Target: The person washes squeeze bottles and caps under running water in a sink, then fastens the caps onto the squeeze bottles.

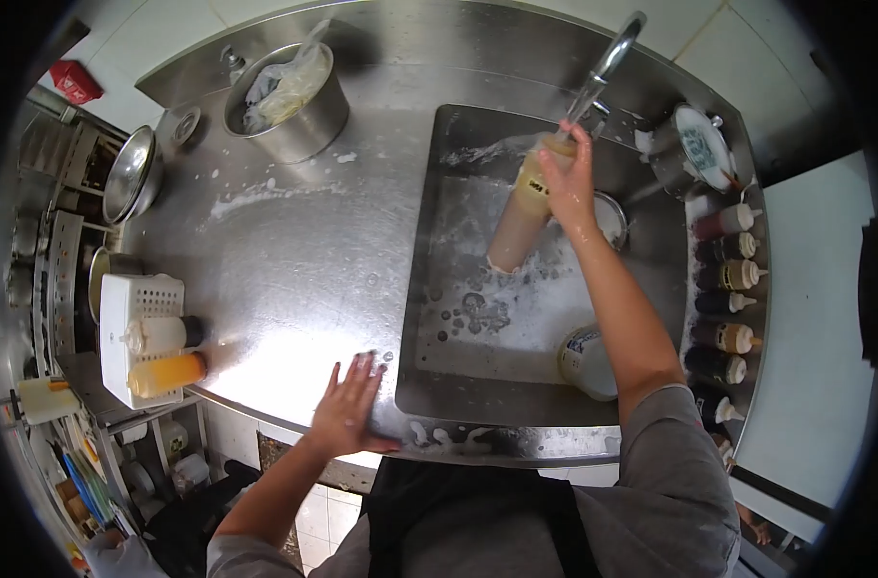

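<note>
My right hand [571, 183] is wrapped around the upper part of a squeeze bottle [516, 231] with a yellowish label, tilted over the sink [651, 328]. The tap [612, 63] reaches down to the bottle's top, and water sprays off to the left. Brownish or cloudy contents show through its wall. My left hand [350, 409] lies flat with fingers spread on the steel counter's front edge, left of the sink, holding nothing. Down in the sink, beside my right forearm, is a tub [587, 362] with a label. Foam floats on the sink's water.
Several sauce bottles [728, 276] line the sink's right edge, with a steel pot [670, 159] behind them. A steel pot [304, 125] holding a plastic bag stands at the back left. A white basket [116, 337] and two bottles sit at the counter's left, near steel bowls [129, 173].
</note>
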The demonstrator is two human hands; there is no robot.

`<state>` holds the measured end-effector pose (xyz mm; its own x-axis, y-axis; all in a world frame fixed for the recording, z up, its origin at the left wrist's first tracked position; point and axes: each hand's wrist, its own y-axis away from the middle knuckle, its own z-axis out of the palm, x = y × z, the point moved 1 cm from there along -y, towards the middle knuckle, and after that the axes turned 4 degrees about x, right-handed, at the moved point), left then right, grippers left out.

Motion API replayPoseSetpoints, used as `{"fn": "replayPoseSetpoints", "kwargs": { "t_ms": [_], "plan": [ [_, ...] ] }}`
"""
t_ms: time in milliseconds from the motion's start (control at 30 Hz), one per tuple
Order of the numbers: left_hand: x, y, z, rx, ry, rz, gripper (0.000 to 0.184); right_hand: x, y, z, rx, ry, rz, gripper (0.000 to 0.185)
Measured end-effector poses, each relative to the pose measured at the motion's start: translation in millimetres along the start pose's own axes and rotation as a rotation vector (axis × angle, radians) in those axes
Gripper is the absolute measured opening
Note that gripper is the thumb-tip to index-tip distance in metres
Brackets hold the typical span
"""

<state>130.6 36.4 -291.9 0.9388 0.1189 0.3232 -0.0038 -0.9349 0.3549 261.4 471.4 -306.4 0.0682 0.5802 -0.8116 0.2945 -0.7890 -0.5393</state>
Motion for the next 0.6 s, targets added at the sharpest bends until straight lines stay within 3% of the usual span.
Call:
{"fn": "replayPoseSetpoints", "kwargs": {
  "t_ms": [67, 133, 167, 233, 400, 467, 500, 567, 600],
  "plan": [
    [24, -38, 4, 0.182, 0.011, 0.019, 0.127, 8, 6, 3, 0.003, -0.05, 0.017, 0.052],
    [23, -91, -8, 0.427, -0.025, -0.209, 0.131, 4, 6, 5, 0.004, -0.1, 0.028, 0.055],
    [14, -119, -23, 0.595, -0.002, -0.314, 0.123, -3, 4, 5, 0.008, -0.074, 0.053, 0.055],
    [-13, -172, -41, 0.79, 0.017, -0.327, 0.115, -3, -2, 6, 0.023, -0.063, 0.046, 0.054],
    [-49, -290, -80, 0.82, -0.069, -0.326, 0.093, -35, -18, 2, 0.004, -0.085, 0.121, 0.053],
    [-30, -327, -94, 0.647, 0.469, -0.025, 0.075, -40, -26, -2, 0.006, -0.039, 0.113, 0.052],
    [-16, -340, -103, 0.65, 0.472, -0.016, 0.075, -41, -29, -5, 0.017, -0.069, 0.109, 0.051],
    [34, -347, -140, 0.383, 1.389, 0.01, 0.066, -43, -32, -9, 0.029, -0.092, 0.105, 0.05],
    [53, -356, -153, 0.379, 1.393, 0.015, 0.066, -47, -33, -12, 0.034, -0.12, 0.105, 0.049]
  ]
}}
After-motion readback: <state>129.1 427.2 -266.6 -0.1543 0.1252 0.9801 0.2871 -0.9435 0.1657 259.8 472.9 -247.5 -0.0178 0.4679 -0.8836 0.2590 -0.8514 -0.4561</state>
